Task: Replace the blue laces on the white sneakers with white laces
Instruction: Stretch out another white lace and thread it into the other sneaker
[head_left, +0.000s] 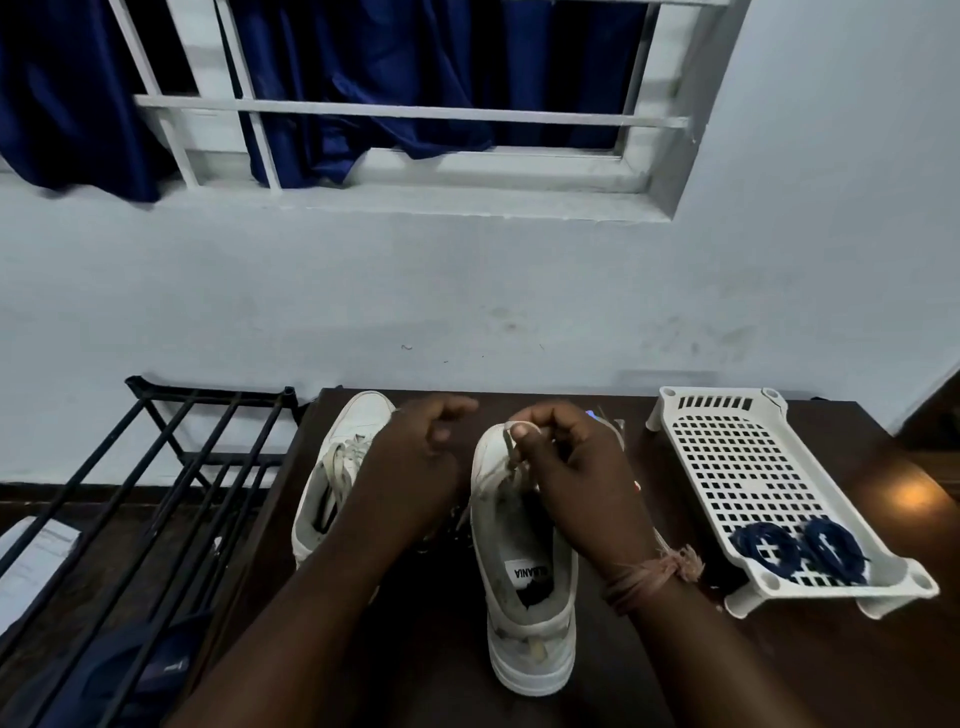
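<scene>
— Covering much of the sneakers, aren't they, those hands?

— Yes. The left hand (415, 457) hides the side of the left sneaker (337, 467) and the gap between the two. Its grip is loosely curled and I cannot tell whether it holds anything.

— And the right hand (566, 462)?

— Its grip pinches a white lace (511, 452) above the toe of the right sneaker (524, 571), masking the eyelets. Both shoes stand on the dark counter (779, 665).

— Any writing?

— An insole label (529, 572) inside the right sneaker, seen upside down, partly shadowed; only "ANIA" reads surely.

— The blue laces (800, 551)?

— Coiled in two bundles at the near end of the white perforated tray (727, 457), right of the shoes. A blurred paper (36, 561) lies cut off at the left edge.
</scene>
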